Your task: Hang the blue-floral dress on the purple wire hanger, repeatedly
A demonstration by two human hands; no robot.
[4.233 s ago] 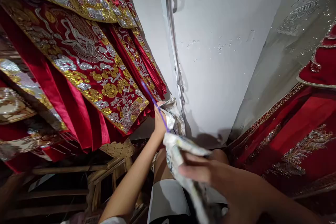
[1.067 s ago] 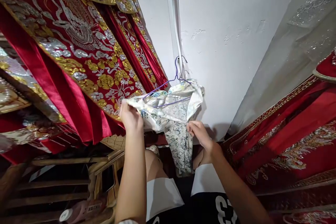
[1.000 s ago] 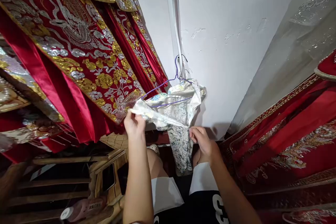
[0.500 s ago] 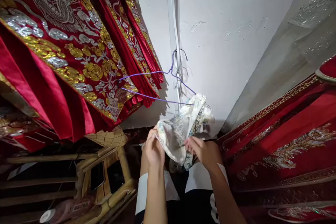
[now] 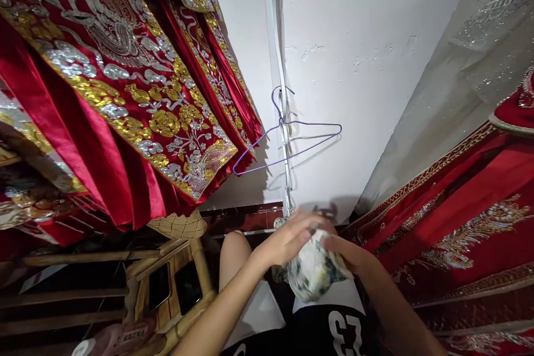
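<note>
Red satin robes with gold-silver embroidery (image 5: pixel 125 94) hung at left, bamboo stool (image 5: pixel 177 283) below. Purple wire hanger (image 5: pixel 311 123) hooked at white wall (image 5: pixel 354 39) corner. Under it, crumpled white-and-blue patterned cloth (image 5: pixel 312 273) bunched over lap: left hand (image 5: pixel 287 239) curled over top, right hand (image 5: pixel 347 253) wrapped round side, both clamped on it.

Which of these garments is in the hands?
The pale patterned cloth, bunched between left hand and right hand; the red embroidered robes hang untouched.

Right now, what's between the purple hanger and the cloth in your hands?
Head view: only white wall and a pale vertical strip separate hanger and cloth.
</note>
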